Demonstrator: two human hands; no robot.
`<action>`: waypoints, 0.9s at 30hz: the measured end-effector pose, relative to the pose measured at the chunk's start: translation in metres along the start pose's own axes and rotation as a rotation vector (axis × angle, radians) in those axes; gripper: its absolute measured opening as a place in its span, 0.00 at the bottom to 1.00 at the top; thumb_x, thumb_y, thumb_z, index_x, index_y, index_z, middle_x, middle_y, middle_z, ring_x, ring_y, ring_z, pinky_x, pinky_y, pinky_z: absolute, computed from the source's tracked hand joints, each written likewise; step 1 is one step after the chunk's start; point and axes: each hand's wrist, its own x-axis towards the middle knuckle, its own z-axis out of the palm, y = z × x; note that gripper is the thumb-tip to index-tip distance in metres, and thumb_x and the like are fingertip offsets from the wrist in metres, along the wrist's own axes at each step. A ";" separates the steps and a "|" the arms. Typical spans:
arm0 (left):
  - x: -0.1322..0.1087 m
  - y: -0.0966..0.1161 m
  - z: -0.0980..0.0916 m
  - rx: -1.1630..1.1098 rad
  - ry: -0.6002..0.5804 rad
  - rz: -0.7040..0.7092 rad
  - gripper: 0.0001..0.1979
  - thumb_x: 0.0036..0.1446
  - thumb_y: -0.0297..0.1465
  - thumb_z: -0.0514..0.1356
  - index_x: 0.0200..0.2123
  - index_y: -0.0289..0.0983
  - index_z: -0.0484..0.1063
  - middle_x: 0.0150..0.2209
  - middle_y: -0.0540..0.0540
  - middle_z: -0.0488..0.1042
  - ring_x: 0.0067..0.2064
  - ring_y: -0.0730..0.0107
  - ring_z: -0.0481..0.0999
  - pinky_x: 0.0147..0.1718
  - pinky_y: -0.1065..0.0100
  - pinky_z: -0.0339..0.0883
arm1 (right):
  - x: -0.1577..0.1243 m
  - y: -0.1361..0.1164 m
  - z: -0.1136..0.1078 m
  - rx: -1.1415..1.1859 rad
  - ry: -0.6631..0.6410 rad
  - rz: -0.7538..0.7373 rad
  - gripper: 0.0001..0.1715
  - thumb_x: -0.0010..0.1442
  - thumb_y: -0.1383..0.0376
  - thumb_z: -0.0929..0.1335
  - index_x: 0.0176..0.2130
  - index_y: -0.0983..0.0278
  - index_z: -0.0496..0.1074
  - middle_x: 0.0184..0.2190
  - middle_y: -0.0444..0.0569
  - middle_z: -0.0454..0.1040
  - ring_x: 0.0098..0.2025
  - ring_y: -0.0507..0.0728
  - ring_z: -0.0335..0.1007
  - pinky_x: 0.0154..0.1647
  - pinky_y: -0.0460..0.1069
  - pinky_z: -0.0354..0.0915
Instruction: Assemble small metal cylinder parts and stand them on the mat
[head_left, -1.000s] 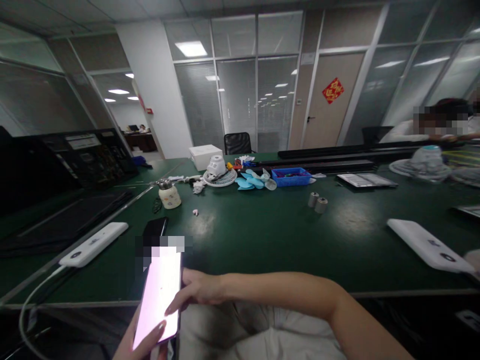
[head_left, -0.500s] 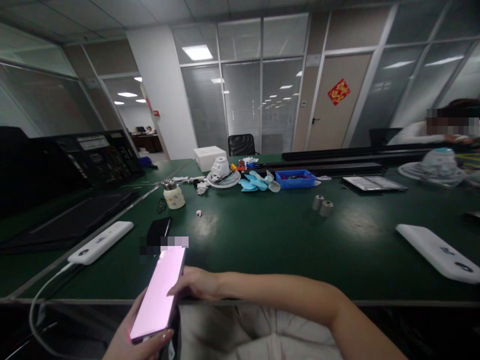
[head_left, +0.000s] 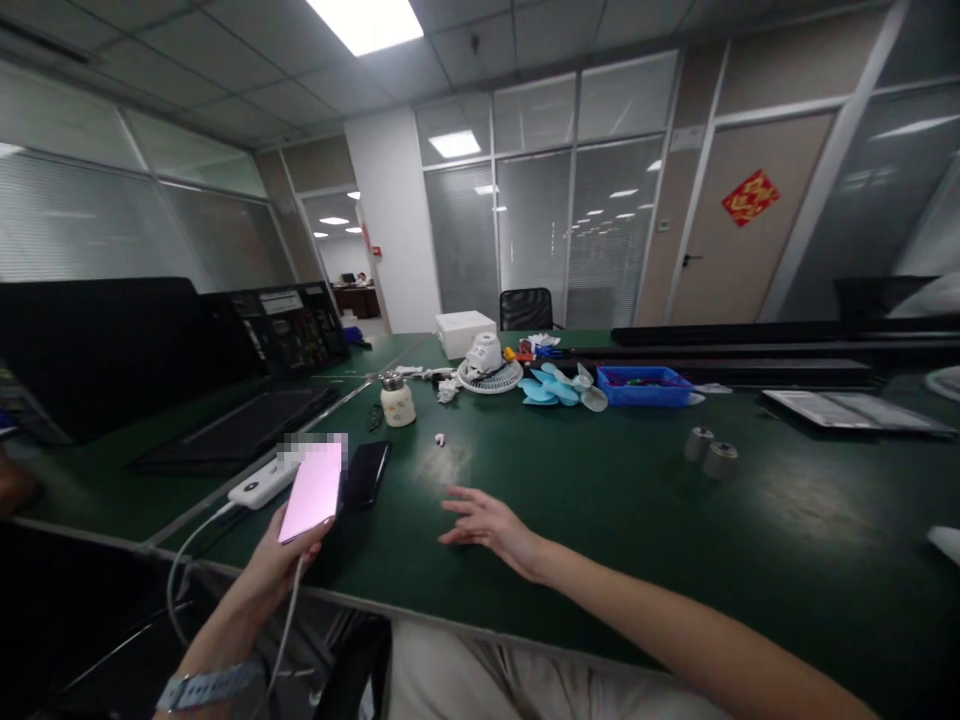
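Observation:
My left hand (head_left: 289, 550) is wrapped round a phone (head_left: 313, 492) with a bright pink screen, and a white cable hangs below it. A second, black phone (head_left: 368, 473) lies on the green table just right of the held one. Over the table, my right hand (head_left: 491, 527) has its fingers spread and holds nothing. Small white pieces (head_left: 440, 439) lie beyond it, near a cream jar (head_left: 397, 402) with a metal top.
A white power strip (head_left: 262, 483) lies at the left. Farther back are a white box (head_left: 465, 334), a fan part (head_left: 489, 370), blue fan blades (head_left: 555, 385) and a blue tray (head_left: 646, 398). Two metal cylinders (head_left: 709, 453) stand at the right.
My right hand has left the lit phone, moved right and spread its fingers. My left hand still holds that phone, now farther forward over the table edge. The view has turned left and up.

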 end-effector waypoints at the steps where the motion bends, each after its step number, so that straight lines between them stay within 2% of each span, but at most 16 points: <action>1: 0.003 0.000 -0.003 -0.039 -0.006 -0.016 0.36 0.41 0.17 0.68 0.54 0.42 0.65 0.26 0.53 0.72 0.17 0.79 0.69 0.13 0.81 0.63 | -0.010 -0.005 -0.011 -0.011 0.026 -0.019 0.37 0.46 0.62 0.72 0.56 0.59 0.66 0.60 0.56 0.63 0.43 0.59 0.75 0.54 0.56 0.59; 5: 0.012 0.002 -0.008 -0.165 -0.098 -0.054 0.40 0.40 0.12 0.64 0.57 0.43 0.64 0.38 0.46 0.77 0.27 0.73 0.78 0.21 0.80 0.71 | -0.049 -0.029 -0.055 -0.008 0.185 -0.103 0.33 0.51 0.60 0.72 0.56 0.57 0.66 0.60 0.54 0.63 0.46 0.60 0.74 0.57 0.59 0.56; 9: 0.021 0.007 -0.012 -0.223 -0.175 -0.074 0.43 0.41 0.10 0.60 0.60 0.44 0.61 0.50 0.41 0.75 0.31 0.71 0.79 0.23 0.80 0.72 | -0.080 -0.049 -0.092 0.026 0.323 -0.156 0.34 0.53 0.58 0.71 0.58 0.57 0.64 0.60 0.54 0.63 0.49 0.61 0.72 0.60 0.60 0.54; 12: 0.030 0.012 -0.016 -0.246 -0.185 -0.082 0.44 0.43 0.11 0.58 0.63 0.46 0.57 0.55 0.40 0.72 0.39 0.65 0.80 0.28 0.78 0.75 | -0.096 -0.054 -0.112 0.037 0.388 -0.176 0.34 0.53 0.57 0.71 0.59 0.56 0.63 0.61 0.53 0.63 0.50 0.61 0.71 0.61 0.60 0.54; 14: 0.036 0.016 -0.019 -0.273 -0.130 -0.102 0.43 0.47 0.13 0.58 0.64 0.46 0.55 0.55 0.39 0.71 0.41 0.62 0.80 0.28 0.77 0.75 | -0.103 -0.053 -0.122 0.042 0.412 -0.177 0.34 0.54 0.57 0.71 0.59 0.55 0.63 0.61 0.52 0.63 0.50 0.61 0.71 0.61 0.60 0.54; 17: 0.043 0.022 -0.021 -0.362 -0.032 -0.150 0.34 0.55 0.23 0.57 0.64 0.42 0.55 0.53 0.36 0.73 0.40 0.57 0.80 0.28 0.71 0.77 | -0.111 -0.049 -0.130 0.048 0.433 -0.164 0.34 0.53 0.58 0.71 0.58 0.56 0.64 0.60 0.52 0.64 0.49 0.60 0.72 0.61 0.60 0.54; 19: 0.046 0.024 -0.021 -0.420 -0.050 -0.139 0.28 0.60 0.32 0.56 0.63 0.39 0.57 0.51 0.34 0.74 0.43 0.51 0.79 0.33 0.61 0.78 | -0.114 -0.047 -0.130 0.053 0.452 -0.159 0.34 0.52 0.58 0.72 0.57 0.56 0.64 0.59 0.53 0.65 0.47 0.60 0.73 0.60 0.60 0.55; 22: 0.048 0.025 -0.020 -0.435 -0.102 -0.111 0.26 0.61 0.43 0.52 0.60 0.37 0.62 0.48 0.35 0.76 0.47 0.45 0.77 0.39 0.50 0.76 | -0.116 -0.046 -0.125 0.061 0.472 -0.163 0.35 0.50 0.58 0.72 0.57 0.57 0.65 0.58 0.53 0.66 0.46 0.60 0.73 0.60 0.60 0.55; 24: 0.049 0.025 -0.020 -0.423 -0.105 -0.120 0.27 0.61 0.45 0.52 0.59 0.37 0.63 0.47 0.36 0.76 0.48 0.44 0.76 0.40 0.48 0.75 | -0.116 -0.047 -0.122 0.065 0.472 -0.166 0.35 0.50 0.58 0.72 0.56 0.57 0.65 0.58 0.53 0.67 0.45 0.60 0.73 0.60 0.60 0.55; 27: 0.054 0.023 -0.022 -0.436 -0.137 -0.146 0.27 0.61 0.44 0.52 0.59 0.38 0.63 0.48 0.35 0.76 0.47 0.44 0.77 0.40 0.47 0.74 | -0.116 -0.047 -0.118 0.070 0.472 -0.164 0.36 0.49 0.58 0.73 0.56 0.58 0.65 0.57 0.54 0.67 0.44 0.59 0.73 0.60 0.60 0.55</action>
